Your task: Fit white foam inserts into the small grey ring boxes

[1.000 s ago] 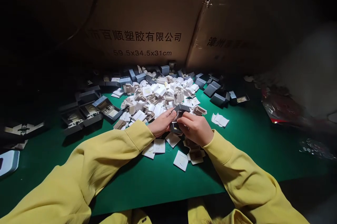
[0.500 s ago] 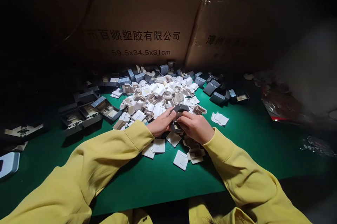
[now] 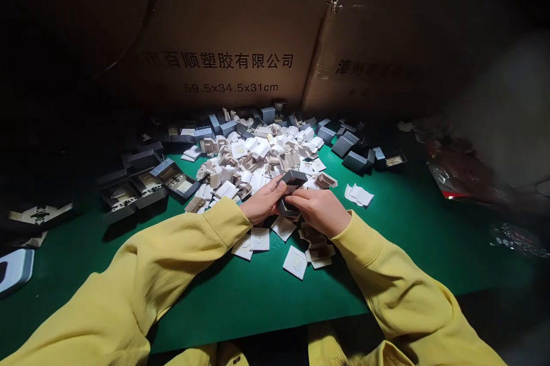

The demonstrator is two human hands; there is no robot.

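A small black hinged box [image 3: 294,177] stands open above the middle of the table, its lid raised. My left hand [image 3: 263,201] is closed around its left side, thumb near the hinge. The fingers of my right hand [image 3: 318,207] are bunched together at the opening between lid and base; whatever they pinch is hidden. Just beyond the box spreads a heap of white and beige card inserts [image 3: 260,148]. Closer to me lie several loose white cards [image 3: 295,263] and some folded beige inserts [image 3: 320,252].
Open dark boxes [image 3: 175,178] stand to the left, and more dark boxes [image 3: 360,160] to the right. Large cardboard cartons [image 3: 232,28] wall off the back of the green table [image 3: 258,303]. Clear plastic bags [image 3: 459,174] lie at the far right, a white object [image 3: 17,270] at the left edge.
The black box has tilted a little in my left hand, and its inside shows less. My right fingertips have shifted slightly left and down at its opening.
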